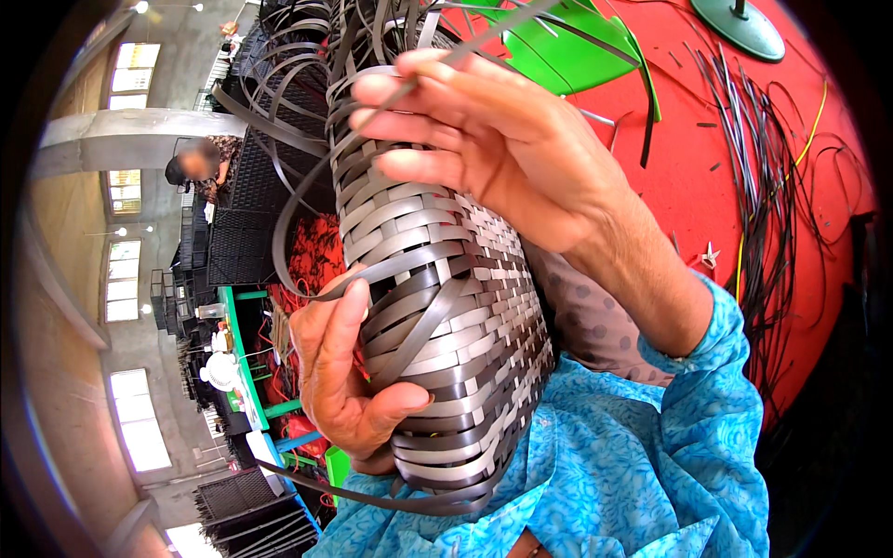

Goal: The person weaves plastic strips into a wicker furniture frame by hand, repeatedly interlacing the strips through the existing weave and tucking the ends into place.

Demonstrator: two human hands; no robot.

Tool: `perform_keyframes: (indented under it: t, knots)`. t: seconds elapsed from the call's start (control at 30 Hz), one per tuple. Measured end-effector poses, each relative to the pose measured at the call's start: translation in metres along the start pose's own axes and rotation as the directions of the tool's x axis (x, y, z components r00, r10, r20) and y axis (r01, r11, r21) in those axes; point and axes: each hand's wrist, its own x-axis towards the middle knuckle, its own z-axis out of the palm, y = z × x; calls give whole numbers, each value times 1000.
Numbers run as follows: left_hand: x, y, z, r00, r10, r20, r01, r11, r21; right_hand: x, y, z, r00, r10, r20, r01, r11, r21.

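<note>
Single head-worn fisheye view, very near, apparently tilted sideways, edges bent and dark

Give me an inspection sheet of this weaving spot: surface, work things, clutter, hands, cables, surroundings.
Surface: red floor mat.
Work things: half-woven grey strip basket, loose strip ends sticking out at its top.
Clutter: bundle of dark strips, green plastic chair, round green stand base.
Hands: left hand grips the basket's side; right hand pinches one thin strip.
Cables: yellow cord.
Surroundings: stacked black baskets, a person behind.
</note>
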Motion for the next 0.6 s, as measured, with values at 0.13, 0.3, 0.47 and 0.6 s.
perform_keyframes:
  t: [0.13, 0.3, 0.47, 0.6]
  knots:
    - [-3, -4, -1, 1000, -20, -9, 20, 1000, 12, -18, 13, -28, 998, -66, -14, 66, 998, 0]
    - [-5, -12, -1, 999, 6, -33, -7, 1000, -28, -35, 30, -42, 996, -86, -10, 86, 995, 53]
    - [-7, -16, -1, 999, 14, -51, -17, 999, -49, -40, 35, -44, 996, -66, -54, 72, 991, 112]
    - [-9, -14, -2, 999, -11, -48, 9, 999, -47, -42, 33, -43, 994, -87, -59, 94, 988, 121]
